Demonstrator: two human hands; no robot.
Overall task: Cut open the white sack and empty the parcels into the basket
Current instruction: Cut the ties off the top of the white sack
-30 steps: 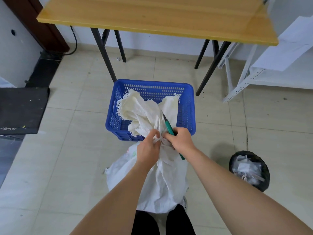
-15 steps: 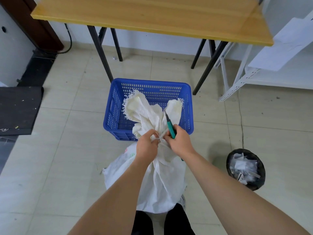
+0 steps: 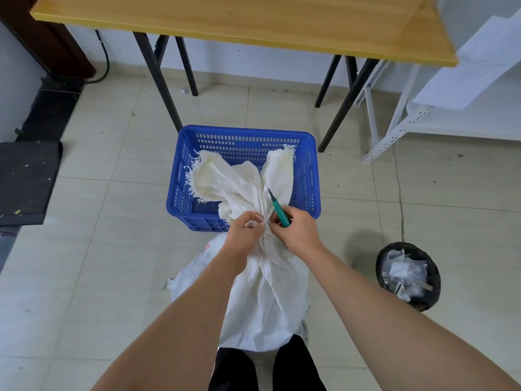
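Pinching the woven white sack's [image 3: 262, 292] gathered neck, left fingers [image 3: 249, 222]; right fingers [image 3: 290, 218] grasp slim green cutter [image 3: 279, 211].

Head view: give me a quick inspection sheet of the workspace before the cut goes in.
Surface: pale tiled floor, scuffed, small specks.
Job's things: white sack upright, neck bunched and tied; its frayed top drapes over the blue basket. No parcels visible.
Clutter: black bin with white scraps, right of the sack; black mat at left.
Hands: left hand pinches the tied neck; right hand grips a green-handled cutter, blade pointing up beside the neck.
Cables: black cable along the wall at left.
Surroundings: wooden table behind the basket; white shelving at right.
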